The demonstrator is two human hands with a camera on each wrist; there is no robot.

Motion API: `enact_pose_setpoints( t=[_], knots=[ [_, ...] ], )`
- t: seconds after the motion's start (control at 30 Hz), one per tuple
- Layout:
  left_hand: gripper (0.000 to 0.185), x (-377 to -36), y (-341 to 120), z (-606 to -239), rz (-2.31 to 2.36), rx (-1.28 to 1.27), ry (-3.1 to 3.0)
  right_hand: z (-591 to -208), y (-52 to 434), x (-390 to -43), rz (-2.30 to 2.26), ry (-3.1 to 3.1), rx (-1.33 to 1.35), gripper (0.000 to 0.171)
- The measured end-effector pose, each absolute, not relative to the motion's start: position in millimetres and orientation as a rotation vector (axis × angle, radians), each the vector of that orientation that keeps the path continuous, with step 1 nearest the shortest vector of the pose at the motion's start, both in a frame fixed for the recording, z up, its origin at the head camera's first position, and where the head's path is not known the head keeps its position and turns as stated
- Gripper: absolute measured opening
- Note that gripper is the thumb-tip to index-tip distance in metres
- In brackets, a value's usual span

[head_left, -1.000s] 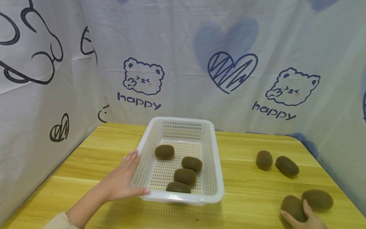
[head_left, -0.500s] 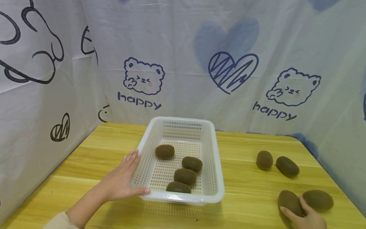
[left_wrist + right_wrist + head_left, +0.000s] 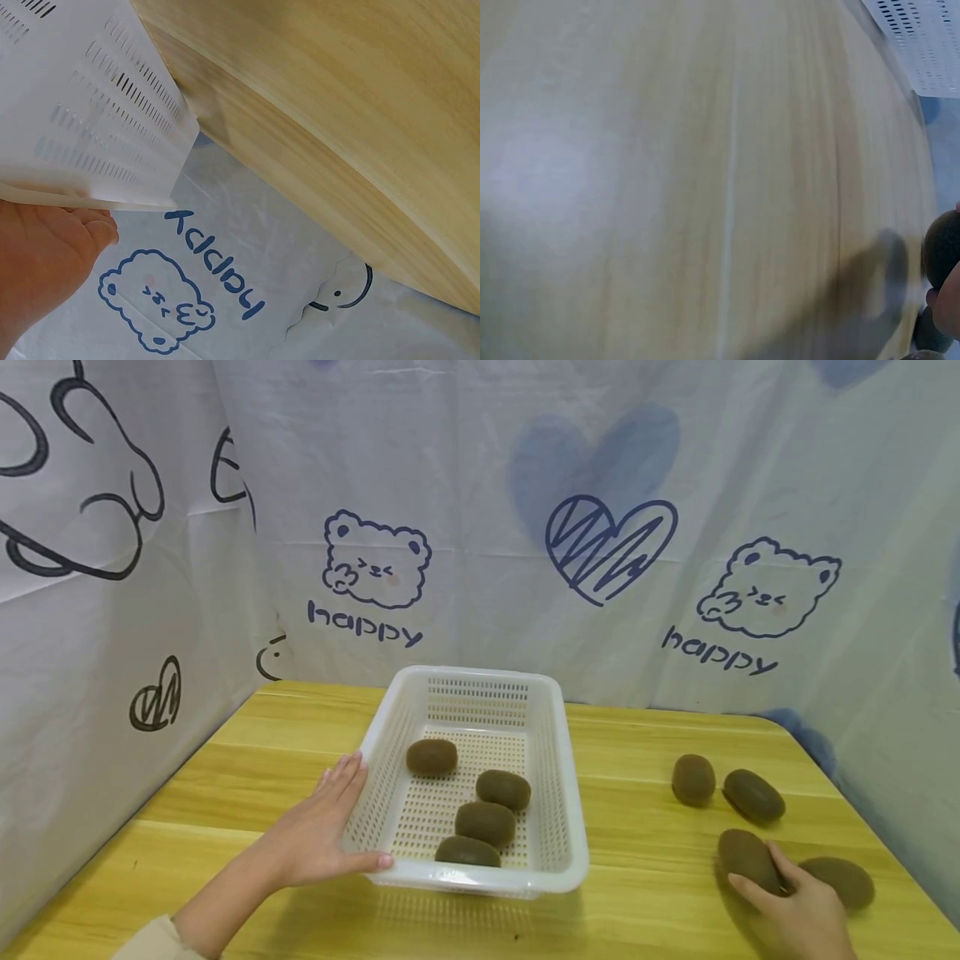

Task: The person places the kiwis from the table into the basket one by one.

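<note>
My left hand (image 3: 318, 843) rests at the near left corner of a white plastic basket (image 3: 566, 793), fingers straight along its side rim and thumb on the front rim. The left wrist view shows that hand against the rim of the basket (image 3: 112, 112). Inside lie several brown kiwis (image 3: 485, 824). At the right my right hand (image 3: 810, 910) grips a kiwi (image 3: 745, 858) between thumb and fingers, seemingly just above the table. The right wrist view catches only part of this kiwi (image 3: 941, 251) at its edge.
Another kiwi (image 3: 842, 882) lies right beside my right hand, partly behind it. Farther back sit two more, a rounder kiwi (image 3: 693, 779) and a longer kiwi (image 3: 753, 796). The wooden table (image 3: 630, 877) meets a printed white curtain (image 3: 487, 527) behind and at the sides.
My right hand has moved up and slightly left in the head view, carrying its kiwi away from the neighbouring one. My left hand and the basket have stayed put.
</note>
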State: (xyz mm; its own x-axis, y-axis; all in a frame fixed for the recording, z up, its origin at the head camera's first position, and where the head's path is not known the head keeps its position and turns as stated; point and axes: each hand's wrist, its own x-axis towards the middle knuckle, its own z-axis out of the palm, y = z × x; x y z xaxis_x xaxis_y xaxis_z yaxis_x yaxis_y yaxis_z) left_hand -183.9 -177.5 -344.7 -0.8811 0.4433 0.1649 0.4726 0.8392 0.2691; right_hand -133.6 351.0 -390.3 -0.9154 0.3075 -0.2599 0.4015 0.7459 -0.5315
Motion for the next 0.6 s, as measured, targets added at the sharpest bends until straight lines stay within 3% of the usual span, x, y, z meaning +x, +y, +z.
enact_pose_setpoints(
  t=[0.6],
  knots=[
    [0.111,-184,-178,-346,-0.461,-0.725,-2.915,-364,334,-149,-1.009,2.893,0.356,0.086]
  ],
)
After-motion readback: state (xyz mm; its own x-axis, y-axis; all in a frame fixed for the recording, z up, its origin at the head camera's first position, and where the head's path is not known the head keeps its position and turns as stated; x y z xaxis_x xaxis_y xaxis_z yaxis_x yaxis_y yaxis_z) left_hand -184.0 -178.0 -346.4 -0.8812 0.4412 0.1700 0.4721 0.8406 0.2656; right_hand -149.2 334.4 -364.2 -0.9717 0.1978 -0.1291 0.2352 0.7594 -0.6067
